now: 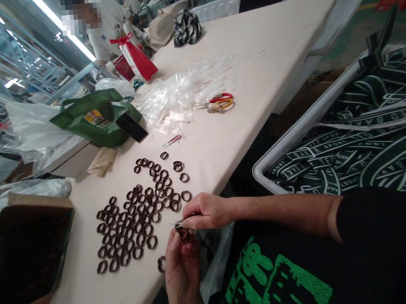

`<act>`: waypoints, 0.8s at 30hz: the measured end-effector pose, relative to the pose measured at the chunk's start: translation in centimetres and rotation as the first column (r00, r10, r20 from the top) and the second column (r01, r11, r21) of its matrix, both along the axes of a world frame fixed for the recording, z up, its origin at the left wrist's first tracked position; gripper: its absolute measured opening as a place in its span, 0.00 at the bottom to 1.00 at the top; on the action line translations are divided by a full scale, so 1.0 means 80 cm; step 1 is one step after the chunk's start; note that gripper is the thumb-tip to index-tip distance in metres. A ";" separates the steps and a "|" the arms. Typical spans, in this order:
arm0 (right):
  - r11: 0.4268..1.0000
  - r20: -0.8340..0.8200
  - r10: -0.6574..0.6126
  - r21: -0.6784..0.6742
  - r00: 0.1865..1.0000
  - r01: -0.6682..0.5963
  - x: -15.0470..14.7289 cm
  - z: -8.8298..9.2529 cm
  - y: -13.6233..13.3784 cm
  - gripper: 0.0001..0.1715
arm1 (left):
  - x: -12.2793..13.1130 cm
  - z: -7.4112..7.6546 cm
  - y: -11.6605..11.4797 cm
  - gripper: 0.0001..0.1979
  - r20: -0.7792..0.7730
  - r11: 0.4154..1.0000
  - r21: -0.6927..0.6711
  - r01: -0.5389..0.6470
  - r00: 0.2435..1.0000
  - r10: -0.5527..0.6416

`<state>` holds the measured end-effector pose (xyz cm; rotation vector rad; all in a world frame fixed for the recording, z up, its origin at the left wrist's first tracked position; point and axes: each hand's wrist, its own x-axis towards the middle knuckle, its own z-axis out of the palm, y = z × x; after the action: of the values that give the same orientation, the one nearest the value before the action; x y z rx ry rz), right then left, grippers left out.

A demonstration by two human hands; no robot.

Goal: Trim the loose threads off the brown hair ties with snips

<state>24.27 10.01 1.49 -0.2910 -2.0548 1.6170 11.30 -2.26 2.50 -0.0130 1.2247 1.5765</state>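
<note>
At the table's near edge my left hand (181, 268) is closed on a small dark brown ring (183, 233), held up between its fingertips. My right hand (207, 211) is closed on a small metal snipper (178, 224) whose tip touches that ring. Several more dark brown rings (138, 218) stand in loose rows on the white table (254, 82) just left of my hands. One ring (161, 264) lies apart by the table edge.
An open cardboard box (25, 259) sits at the left. A green bag (96, 116), a black phone (131, 126), clear plastic sleeves (184, 90), scissors (220, 102) and a second small snipper (171, 141) lie further back. A bin of green printed straps (373, 129) stands right. Another person (105, 24) works at the far end.
</note>
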 end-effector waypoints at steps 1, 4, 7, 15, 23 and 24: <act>1.000 -0.003 -0.009 -0.009 1.000 0.009 0.000 0.000 0.000 0.18 | 0.002 0.000 0.001 0.15 0.002 1.000 0.009 0.009 1.000 -0.009; 0.999 -0.001 -0.031 -0.021 1.000 0.030 0.001 -0.001 0.000 0.18 | 0.004 -0.002 0.002 0.13 0.002 0.999 0.030 0.029 1.000 -0.029; 1.000 -0.007 -0.019 -0.022 1.000 0.018 0.001 -0.003 0.000 0.19 | 0.005 -0.003 0.002 0.13 0.027 1.000 0.024 0.020 0.999 -0.020; 0.999 -0.021 -0.035 -0.010 0.999 0.035 -0.001 -0.006 0.001 0.18 | 0.001 -0.005 0.004 0.10 0.057 0.996 0.042 0.082 0.995 -0.085; 0.998 -0.020 -0.059 0.008 0.998 0.059 -0.004 -0.016 0.000 0.18 | 0.004 -0.007 0.005 0.10 0.075 0.996 0.022 0.091 0.993 -0.092; 0.998 -0.021 -0.062 0.009 0.998 0.062 -0.004 -0.016 0.000 0.18 | 0.004 -0.007 0.005 0.10 0.060 0.996 0.026 0.089 0.994 -0.091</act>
<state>23.92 10.04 0.19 -0.3302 -2.0174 1.5664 11.65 -1.87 1.90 0.0093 1.1438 1.5014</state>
